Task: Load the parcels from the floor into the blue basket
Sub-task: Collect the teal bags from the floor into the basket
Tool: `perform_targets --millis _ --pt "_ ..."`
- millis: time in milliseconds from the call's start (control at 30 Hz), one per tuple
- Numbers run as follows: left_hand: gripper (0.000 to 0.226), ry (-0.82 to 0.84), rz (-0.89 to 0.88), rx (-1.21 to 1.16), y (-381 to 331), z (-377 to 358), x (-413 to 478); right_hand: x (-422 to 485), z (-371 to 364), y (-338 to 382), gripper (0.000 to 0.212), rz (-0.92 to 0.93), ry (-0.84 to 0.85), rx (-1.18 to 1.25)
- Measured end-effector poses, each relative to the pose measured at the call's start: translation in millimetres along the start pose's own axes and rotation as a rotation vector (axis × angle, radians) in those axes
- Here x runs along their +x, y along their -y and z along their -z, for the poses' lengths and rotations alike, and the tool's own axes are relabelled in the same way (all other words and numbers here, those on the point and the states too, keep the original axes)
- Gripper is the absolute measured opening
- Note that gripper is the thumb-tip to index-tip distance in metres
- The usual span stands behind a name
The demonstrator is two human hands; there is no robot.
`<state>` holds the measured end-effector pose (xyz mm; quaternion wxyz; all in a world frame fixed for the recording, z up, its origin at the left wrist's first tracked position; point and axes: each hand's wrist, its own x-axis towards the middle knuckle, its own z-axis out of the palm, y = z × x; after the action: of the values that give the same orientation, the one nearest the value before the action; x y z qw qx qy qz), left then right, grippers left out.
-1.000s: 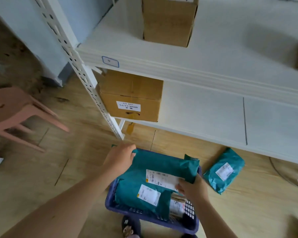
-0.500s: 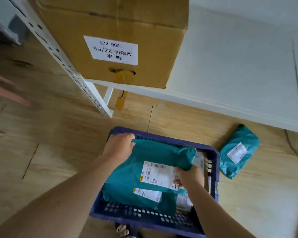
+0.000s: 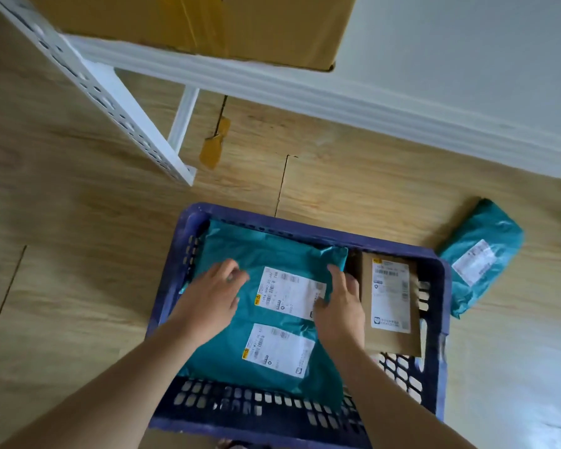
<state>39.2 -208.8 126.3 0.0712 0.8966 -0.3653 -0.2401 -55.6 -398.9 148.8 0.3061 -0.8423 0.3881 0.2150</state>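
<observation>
— Teal upper parcel [image 3: 272,254] first: where do we place it?
— We record it inside the blue basket [image 3: 305,226], lying flat on a second teal parcel [image 3: 272,371], both with white labels upward. A brown card parcel [image 3: 392,322] lies flat beside them in the basket's right part, label up.
— And the hands?
— We find the left hand [image 3: 211,299] resting on the upper parcel's left part, fingers loose and lightly bent, gripping nothing. The right hand [image 3: 340,309] lies with straight fingers along that parcel's right edge, thumb toward the label; no grip there either.
— Anything outside the basket?
— A fourth parcel [image 3: 483,254], teal too, lies on the wooden floor [image 3: 78,254] just beside the basket's far right corner, label up. Beyond, we note a white shelf [image 3: 305,82] carrying a cardboard box [image 3: 191,21]. A yellowish tape scrap [image 3: 212,150] shows below the shelf edge; whether it hangs or lies on the floor we cannot tell.
</observation>
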Motion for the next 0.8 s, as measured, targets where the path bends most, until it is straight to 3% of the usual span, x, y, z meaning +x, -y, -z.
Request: perform_targets --millis 133,233,367,500,800 --pt "0.069 0.197 0.063 0.075 -3.2 -17.7 -9.0 -3.3 -23.6 -13.3 0.066 0.243 0.282 -0.379" --pt "0.081 0.413 0.125 0.155 -2.6 -23.9 -0.3 5.3 -36.2 -14.2 0.072 0.203 0.409 -0.447" --pt "0.082 0.549 0.177 0.117 -1.8 -26.5 15.9 23.5 -41.1 -12.3 0.073 0.147 0.530 -0.451" --pt "0.079 0.591 0.205 0.150 -6.4 -17.8 15.6 21.8 -26.4 -12.5 0.066 0.162 0.488 -0.391" --pt "0.062 0.395 0.166 -0.045 -54.3 37.3 5.4 -0.3 51.5 -22.3 0.044 0.198 0.246 -0.145"
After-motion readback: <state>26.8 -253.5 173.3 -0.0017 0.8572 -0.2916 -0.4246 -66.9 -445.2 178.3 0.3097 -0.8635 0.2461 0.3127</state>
